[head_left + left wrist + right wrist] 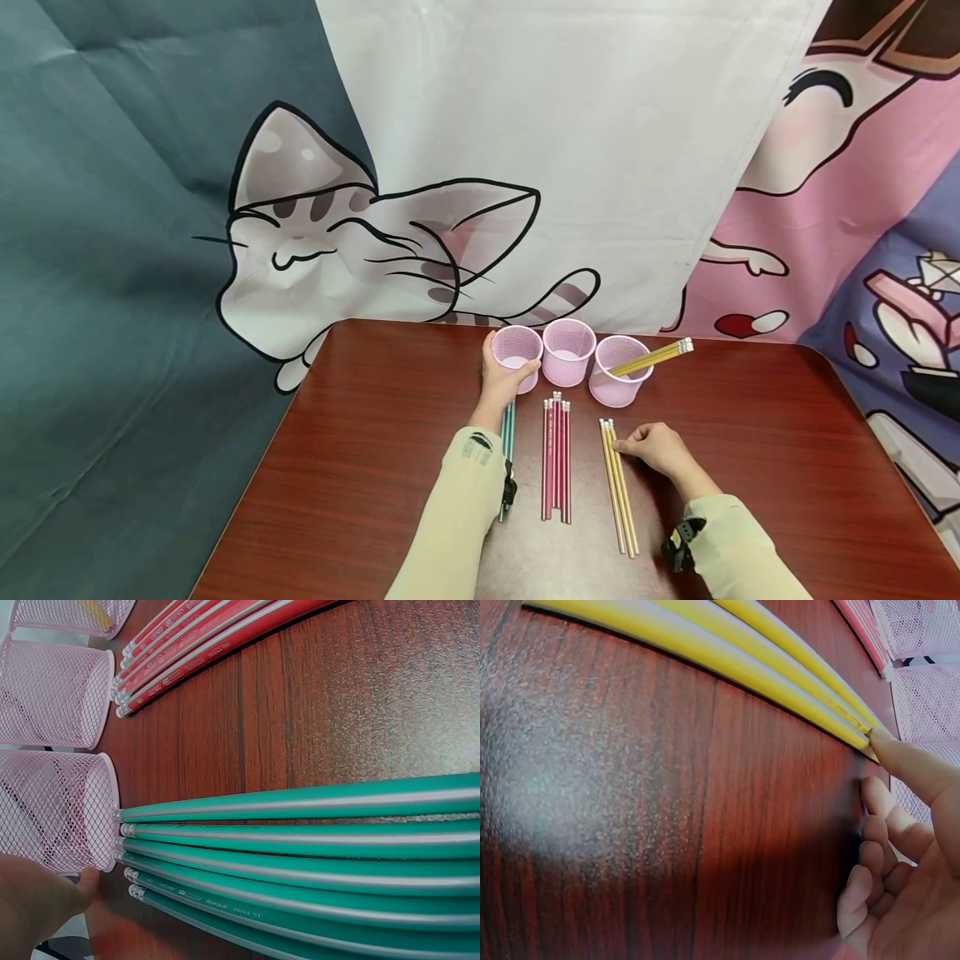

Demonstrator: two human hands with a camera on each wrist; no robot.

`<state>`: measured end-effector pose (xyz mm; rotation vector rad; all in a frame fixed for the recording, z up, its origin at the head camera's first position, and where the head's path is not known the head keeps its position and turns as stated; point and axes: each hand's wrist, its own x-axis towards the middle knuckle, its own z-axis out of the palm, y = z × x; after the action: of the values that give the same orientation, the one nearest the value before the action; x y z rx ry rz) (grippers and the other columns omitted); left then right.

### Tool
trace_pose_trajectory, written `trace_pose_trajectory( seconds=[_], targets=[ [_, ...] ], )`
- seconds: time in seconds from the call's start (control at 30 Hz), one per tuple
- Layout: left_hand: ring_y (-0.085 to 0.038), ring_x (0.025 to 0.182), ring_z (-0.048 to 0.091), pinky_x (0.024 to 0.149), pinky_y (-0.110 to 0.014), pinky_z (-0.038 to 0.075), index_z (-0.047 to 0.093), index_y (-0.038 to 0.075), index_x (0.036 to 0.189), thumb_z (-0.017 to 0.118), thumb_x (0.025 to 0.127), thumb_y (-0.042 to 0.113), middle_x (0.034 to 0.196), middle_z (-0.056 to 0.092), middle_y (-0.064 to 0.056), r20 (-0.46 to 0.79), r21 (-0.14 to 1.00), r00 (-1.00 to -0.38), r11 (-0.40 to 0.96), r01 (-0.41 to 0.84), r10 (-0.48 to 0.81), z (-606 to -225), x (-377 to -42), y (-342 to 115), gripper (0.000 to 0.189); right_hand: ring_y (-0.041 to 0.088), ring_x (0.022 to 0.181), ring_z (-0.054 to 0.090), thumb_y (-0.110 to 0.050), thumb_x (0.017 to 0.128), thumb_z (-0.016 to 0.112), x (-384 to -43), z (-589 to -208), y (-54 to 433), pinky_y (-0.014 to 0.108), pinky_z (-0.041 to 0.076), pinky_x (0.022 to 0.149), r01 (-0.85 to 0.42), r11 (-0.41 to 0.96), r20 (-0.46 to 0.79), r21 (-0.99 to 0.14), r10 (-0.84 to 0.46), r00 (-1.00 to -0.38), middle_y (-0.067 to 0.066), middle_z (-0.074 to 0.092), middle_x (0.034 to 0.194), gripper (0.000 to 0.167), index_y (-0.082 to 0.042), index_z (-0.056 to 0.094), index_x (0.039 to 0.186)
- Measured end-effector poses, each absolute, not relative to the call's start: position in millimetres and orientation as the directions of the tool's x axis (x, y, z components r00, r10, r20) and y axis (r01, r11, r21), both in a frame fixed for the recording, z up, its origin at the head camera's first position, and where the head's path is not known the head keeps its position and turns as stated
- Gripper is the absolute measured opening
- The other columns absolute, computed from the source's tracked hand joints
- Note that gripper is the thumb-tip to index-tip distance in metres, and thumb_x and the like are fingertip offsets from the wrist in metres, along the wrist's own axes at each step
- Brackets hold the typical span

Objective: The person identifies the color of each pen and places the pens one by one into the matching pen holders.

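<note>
My left hand [501, 382] grips the leftmost pink mesh pencil cup [527, 383], thumb across its near side and fingers round the left. The cup stands at the eraser ends of a row of green pencils [300, 840], partly hidden by my left arm in the head view. On the right, my right hand [663, 450] is at the upper part of the yellow pencils [618, 492] lying on the table. Its thumb [904, 761] touches them near their eraser ends, while the other fingers bend loosely, apart from the thumb.
A second pink mesh cup [567, 379] stands in the middle. The third cup [615, 396], at right, has yellow pencils [660, 357] leaning out over its rim. Several red pencils [556, 458] lie between the green and yellow ones. A printed cloth [585, 125] hangs behind the wooden table [360, 433].
</note>
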<state>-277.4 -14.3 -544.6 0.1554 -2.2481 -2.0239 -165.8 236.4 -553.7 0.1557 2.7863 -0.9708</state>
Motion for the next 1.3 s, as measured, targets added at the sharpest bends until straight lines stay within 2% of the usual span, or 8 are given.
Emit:
trace_pose_trajectory(
  seconds=[0.27, 0.63, 0.83, 1.03, 1.3],
  targets=[
    [-0.029, 0.122, 0.039, 0.101, -0.043, 0.031, 0.026, 0.017, 0.142, 0.084, 0.064, 0.013, 0.138, 0.038, -0.013, 0.015, 0.993, -0.988, 0.117, -0.003, -0.153, -543.5, -276.9, -14.8, 0.097, 0.014, 0.064, 0.047, -0.029, 0.073, 0.074, -166.3, -553.0, 236.4, 0.030, 0.038, 0.059, 0.161, 0.783, -0.211, -0.601, 0.039, -0.977, -0.002, 0.057, 0.064, 0.025, -0.009, 0.062, 0.065],
    [-0.034, 0.122, 0.040, 0.101, -0.044, 0.031, 0.027, 0.016, 0.142, 0.084, 0.064, 0.013, 0.137, 0.039, -0.015, 0.036, 0.994, -0.988, 0.109, 0.020, -0.149, -543.5, -276.0, -14.4, 0.097, 0.017, 0.064, 0.052, -0.028, 0.072, 0.072, -166.6, -551.3, 232.4, 0.034, 0.043, 0.060, 0.182, 0.816, -0.218, -0.549, 0.070, -0.973, 0.001, 0.060, 0.064, 0.024, -0.009, 0.063, 0.062],
    [-0.035, 0.122, 0.039, 0.101, -0.045, 0.031, 0.026, 0.015, 0.142, 0.084, 0.065, 0.013, 0.138, 0.038, -0.015, 0.035, 0.995, -0.989, 0.102, 0.020, -0.147, -543.1, -276.1, -14.6, 0.097, 0.014, 0.057, 0.047, -0.026, 0.071, 0.069, -168.5, -553.7, 231.0, 0.030, 0.039, 0.055, 0.185, 0.821, -0.205, -0.540, 0.085, -0.975, -0.004, 0.053, 0.056, 0.024, -0.010, 0.058, 0.057],
    [-0.034, 0.122, 0.039, 0.101, -0.045, 0.032, 0.026, 0.016, 0.143, 0.084, 0.064, 0.014, 0.138, 0.038, -0.014, 0.028, 0.995, -0.989, 0.096, 0.014, -0.143, -543.1, -276.1, -15.4, 0.098, 0.013, 0.054, 0.042, -0.024, 0.072, 0.066, -168.6, -555.0, 234.2, 0.027, 0.034, 0.052, 0.210, 0.785, -0.198, -0.583, 0.113, -0.974, -0.005, 0.045, 0.054, 0.024, -0.011, 0.053, 0.056],
    [-0.033, 0.123, 0.038, 0.100, -0.044, 0.032, 0.027, 0.020, 0.142, 0.085, 0.063, 0.014, 0.137, 0.038, -0.012, 0.010, 0.995, -0.989, 0.096, -0.004, -0.149, -545.1, -276.0, -15.5, 0.098, 0.015, 0.049, 0.054, -0.013, 0.074, 0.063, -165.1, -549.0, 239.3, 0.028, 0.045, 0.044, 0.287, 0.631, -0.267, -0.721, 0.130, -0.955, 0.002, 0.055, 0.053, 0.016, -0.005, 0.052, 0.065]
  ],
)
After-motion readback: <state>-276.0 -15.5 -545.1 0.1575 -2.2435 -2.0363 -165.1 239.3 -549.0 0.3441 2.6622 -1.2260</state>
